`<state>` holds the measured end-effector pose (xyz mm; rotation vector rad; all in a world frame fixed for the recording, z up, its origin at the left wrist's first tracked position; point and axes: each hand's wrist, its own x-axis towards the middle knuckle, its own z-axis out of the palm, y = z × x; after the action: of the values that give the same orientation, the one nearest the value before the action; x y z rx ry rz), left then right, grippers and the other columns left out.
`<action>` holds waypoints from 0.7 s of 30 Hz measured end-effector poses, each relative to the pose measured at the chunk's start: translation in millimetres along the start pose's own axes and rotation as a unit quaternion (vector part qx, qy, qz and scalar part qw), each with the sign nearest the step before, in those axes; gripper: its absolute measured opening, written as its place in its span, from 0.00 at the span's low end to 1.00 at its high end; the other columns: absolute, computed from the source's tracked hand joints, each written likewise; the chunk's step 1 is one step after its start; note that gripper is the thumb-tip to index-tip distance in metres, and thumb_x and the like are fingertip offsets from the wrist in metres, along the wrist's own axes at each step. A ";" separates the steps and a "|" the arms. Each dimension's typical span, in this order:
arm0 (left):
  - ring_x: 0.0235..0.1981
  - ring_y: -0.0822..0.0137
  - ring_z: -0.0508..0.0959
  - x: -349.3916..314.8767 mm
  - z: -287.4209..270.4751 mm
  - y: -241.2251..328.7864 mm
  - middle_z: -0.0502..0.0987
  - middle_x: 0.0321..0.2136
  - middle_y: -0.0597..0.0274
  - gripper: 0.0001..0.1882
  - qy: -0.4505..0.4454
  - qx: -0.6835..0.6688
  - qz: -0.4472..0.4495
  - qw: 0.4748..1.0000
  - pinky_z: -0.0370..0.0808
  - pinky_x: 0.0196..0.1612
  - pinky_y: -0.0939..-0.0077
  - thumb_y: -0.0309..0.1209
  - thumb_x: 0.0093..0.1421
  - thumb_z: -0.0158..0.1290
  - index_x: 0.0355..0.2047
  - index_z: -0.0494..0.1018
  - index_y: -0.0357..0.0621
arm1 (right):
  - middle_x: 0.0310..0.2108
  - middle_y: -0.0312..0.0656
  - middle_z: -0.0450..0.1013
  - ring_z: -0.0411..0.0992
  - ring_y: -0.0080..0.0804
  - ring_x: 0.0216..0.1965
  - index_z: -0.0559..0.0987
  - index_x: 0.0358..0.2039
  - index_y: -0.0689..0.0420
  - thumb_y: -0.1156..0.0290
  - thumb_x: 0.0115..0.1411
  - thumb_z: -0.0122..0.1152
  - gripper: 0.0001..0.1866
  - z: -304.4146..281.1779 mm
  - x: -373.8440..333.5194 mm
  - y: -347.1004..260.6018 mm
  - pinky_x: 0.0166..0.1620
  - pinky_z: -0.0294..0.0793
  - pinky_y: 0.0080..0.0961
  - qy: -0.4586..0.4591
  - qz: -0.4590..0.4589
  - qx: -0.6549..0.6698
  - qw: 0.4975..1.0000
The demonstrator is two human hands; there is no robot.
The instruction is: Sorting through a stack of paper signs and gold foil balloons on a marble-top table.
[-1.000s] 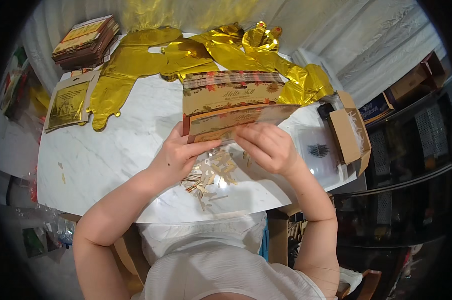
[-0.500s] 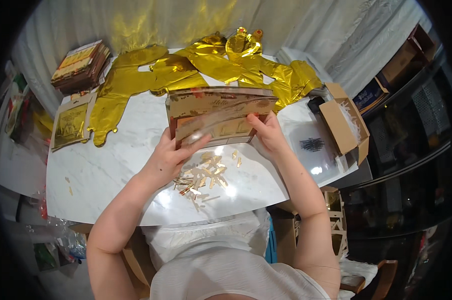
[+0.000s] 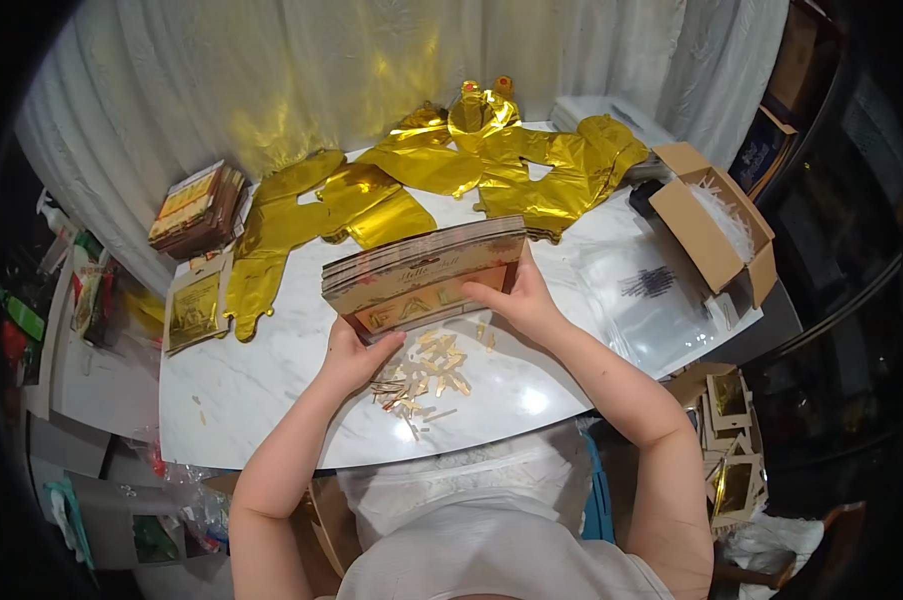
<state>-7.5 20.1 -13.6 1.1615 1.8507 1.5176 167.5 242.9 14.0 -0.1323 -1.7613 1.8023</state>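
Observation:
Above the table's middle I hold an upright stack of printed brown cardboard cards [image 3: 421, 285], its many top edges lined up. Lettering and leaf patterns decorate the front card. My left hand [image 3: 363, 355] is closed on the stack's lower left corner, thumb in front. At the right end, my right hand [image 3: 521, 303] grips it, with the thumb lying across the front and the fingers hidden behind. Just below the stack, a loose pile of small tan cardboard scraps [image 3: 433, 365] lies on the white marbled table [image 3: 261, 400].
Gold foil balloons [image 3: 556, 165] spread along the back. At far left are another card stack [image 3: 197, 212] and a packaged gold item [image 3: 200, 308]. On the right sit clear plastic bags [image 3: 636, 325] and an open cardboard box [image 3: 706, 225]. A carton of gold-filled packages [image 3: 733, 450] stands below the table's right edge.
The cards, loosely fanned half a second ago with a shiny clear sheet in front, are now squared into an even stack. My hands have shifted to its corners. The whole view has moved.

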 end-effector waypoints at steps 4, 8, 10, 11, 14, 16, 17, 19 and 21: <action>0.55 0.63 0.79 2.9 -0.8 -3.3 0.77 0.54 0.56 0.28 0.035 -0.094 0.001 0.995 0.74 0.62 0.67 0.15 0.61 0.61 0.60 0.65 0.37 | 0.57 0.42 0.72 0.72 0.28 0.59 0.62 0.65 0.57 0.82 0.62 0.68 0.35 4.3 -0.2 -1.5 0.62 0.72 0.31 -0.006 0.008 0.039 0.999; 0.56 0.63 0.78 1.3 7.3 -3.6 0.78 0.53 0.56 0.25 0.122 -0.119 0.056 0.984 0.74 0.61 0.67 0.14 0.61 0.60 0.58 0.67 0.36 | 0.54 0.43 0.74 0.75 0.28 0.55 0.64 0.62 0.58 0.84 0.62 0.65 0.30 14.0 -0.3 -28.0 0.60 0.74 0.29 -0.006 -0.015 0.049 0.999; 0.55 0.63 0.78 4.6 5.9 -5.7 0.78 0.54 0.56 0.26 0.116 -0.087 0.065 0.987 0.74 0.61 0.67 0.14 0.61 0.61 0.58 0.66 0.37 | 0.57 0.42 0.73 0.74 0.28 0.58 0.63 0.64 0.58 0.83 0.63 0.66 0.32 7.1 -1.7 -11.8 0.60 0.73 0.28 -0.024 -0.007 0.065 0.998; 0.55 0.64 0.78 4.8 3.9 -7.5 0.77 0.54 0.56 0.29 0.099 -0.106 0.039 0.989 0.75 0.60 0.68 0.14 0.59 0.62 0.59 0.65 0.37 | 0.58 0.42 0.73 0.73 0.28 0.59 0.62 0.66 0.57 0.82 0.63 0.66 0.34 6.2 -2.6 -4.8 0.60 0.73 0.28 -0.028 0.012 0.036 0.999; 0.55 0.65 0.78 6.9 -1.7 -5.5 0.77 0.54 0.56 0.31 0.051 -0.028 -0.017 0.998 0.77 0.58 0.70 0.15 0.58 0.64 0.60 0.63 0.38 | 0.56 0.43 0.75 0.74 0.28 0.57 0.68 0.59 0.63 0.77 0.66 0.67 0.25 4.1 -6.4 3.4 0.59 0.74 0.27 -0.029 0.060 0.029 0.997; 0.53 0.65 0.79 3.9 0.5 -5.6 0.78 0.53 0.55 0.29 0.064 -0.051 -0.019 0.997 0.79 0.55 0.71 0.15 0.59 0.63 0.59 0.65 0.37 | 0.55 0.42 0.76 0.75 0.27 0.55 0.68 0.59 0.63 0.77 0.66 0.67 0.24 5.8 -6.7 11.0 0.58 0.74 0.27 -0.012 0.026 0.025 0.999; 0.52 0.65 0.80 4.9 -1.7 -7.7 0.79 0.52 0.55 0.28 0.066 -0.089 -0.015 0.994 0.79 0.55 0.71 0.15 0.59 0.63 0.58 0.67 0.36 | 0.55 0.42 0.76 0.75 0.27 0.55 0.68 0.59 0.63 0.77 0.66 0.67 0.24 6.6 -6.4 10.1 0.58 0.74 0.27 -0.015 0.027 0.024 0.999; 0.51 0.65 0.81 6.9 -3.2 -7.4 0.80 0.51 0.55 0.24 0.079 -0.127 -0.025 0.988 0.79 0.55 0.71 0.14 0.59 0.62 0.55 0.70 0.35 | 0.54 0.43 0.77 0.76 0.27 0.53 0.69 0.58 0.63 0.77 0.66 0.67 0.23 8.0 -4.2 5.8 0.56 0.75 0.26 -0.015 0.025 0.024 0.999; 0.50 0.66 0.81 7.6 -2.7 -11.3 0.81 0.51 0.56 0.24 0.091 -0.128 0.016 0.987 0.79 0.54 0.71 0.14 0.59 0.62 0.56 0.70 0.35 | 0.54 0.43 0.77 0.76 0.27 0.54 0.67 0.61 0.61 0.78 0.65 0.66 0.27 7.0 -2.5 6.0 0.56 0.75 0.27 -0.024 -0.002 -0.021 1.000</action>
<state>-17.1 24.7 -22.4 0.9643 1.6916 1.8705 164.2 236.1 8.3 -0.1027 -1.8310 1.7800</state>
